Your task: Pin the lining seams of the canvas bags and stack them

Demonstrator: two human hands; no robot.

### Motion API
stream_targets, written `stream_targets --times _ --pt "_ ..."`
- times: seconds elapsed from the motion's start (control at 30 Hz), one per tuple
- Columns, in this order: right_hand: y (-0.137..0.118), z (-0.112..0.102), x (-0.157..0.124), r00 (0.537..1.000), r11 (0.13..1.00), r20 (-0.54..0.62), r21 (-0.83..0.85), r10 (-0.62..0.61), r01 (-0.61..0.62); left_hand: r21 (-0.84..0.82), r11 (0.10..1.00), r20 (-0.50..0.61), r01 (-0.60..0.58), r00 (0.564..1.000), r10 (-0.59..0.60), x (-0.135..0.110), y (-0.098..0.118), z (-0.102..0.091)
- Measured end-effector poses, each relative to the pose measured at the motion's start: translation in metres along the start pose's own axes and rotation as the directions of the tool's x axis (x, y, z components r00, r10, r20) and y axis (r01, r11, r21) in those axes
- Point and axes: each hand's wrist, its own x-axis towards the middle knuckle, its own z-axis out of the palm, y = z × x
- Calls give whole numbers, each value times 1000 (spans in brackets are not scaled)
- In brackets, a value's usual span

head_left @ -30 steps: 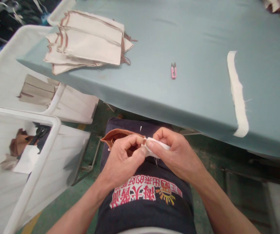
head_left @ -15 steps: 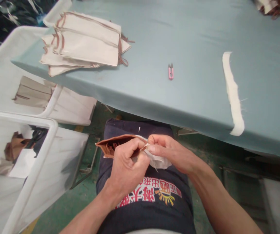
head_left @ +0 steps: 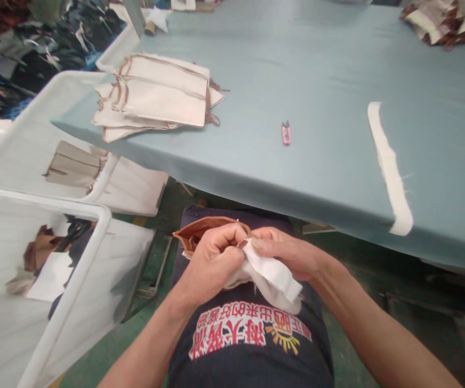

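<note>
Over my lap I hold a sewn fabric pouch (head_left: 212, 222) with a brown lining and a pale outside. My left hand (head_left: 220, 258) is closed on its edge, the fingers wrapped round the cloth. Close against it, my right hand (head_left: 284, 250) pinches a white cloth strip (head_left: 275, 275) where it meets the pouch's edge. The strip hangs down over the printed dark apron (head_left: 248, 345). Exactly how strip and pouch join is hidden by my fingers.
On the blue-green table (head_left: 329, 178) lie a stack of pale fabric pieces (head_left: 165, 91), pink thread snips (head_left: 286, 133) and a loose white strip (head_left: 389, 167). A brown-and-cream cloth pile (head_left: 452, 21) sits far right. White bins (head_left: 105, 242) with fabric pieces stand at left.
More of the white strip now shows, hanging below my right hand. Both hands stay close together on the pouch. The view has tilted up and shifted left.
</note>
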Motion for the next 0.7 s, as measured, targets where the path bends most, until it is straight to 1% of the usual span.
stream_targets --times 0.07,0.13,0.2,0.3,0.33,0.43,0.5,0.57,0.63,0.7 --pt "-4 7 -7 1000 999 -21 -48 -18 17 64 996 99 55 993 -61 -3 11 -9" --pt "-7 13 -15 996 991 -73 -129 -44 34 155 985 172 79 979 -106 -6 21 -18" --pt "-9 17 -20 988 977 -137 -207 -72 42 218 973 222 75 967 -124 -8 26 -23" --pt "-9 19 -25 973 959 -210 -282 -100 38 268 961 266 68 954 -142 -10 26 -25" --pt "-8 19 -26 965 950 -234 -309 -121 44 294 954 259 62 955 -142 -10 24 -24" --pt "-5 22 -28 924 918 -318 -389 -214 79 374 927 181 40 977 -114 -10 15 -18" --pt "-2 26 -31 916 912 -333 -404 -223 75 357 933 159 34 983 -97 -10 9 -16" --pt "2 31 -34 914 891 -343 -451 -218 44 333 942 146 41 985 -95 -11 6 -14" --pt "9 35 -37 892 835 -376 -550 -252 4 389 921 119 36 989 -89 -14 5 -13" --pt "19 38 -37 854 767 -414 -641 -316 -27 519 854 79 22 994 -74 -16 4 -11"
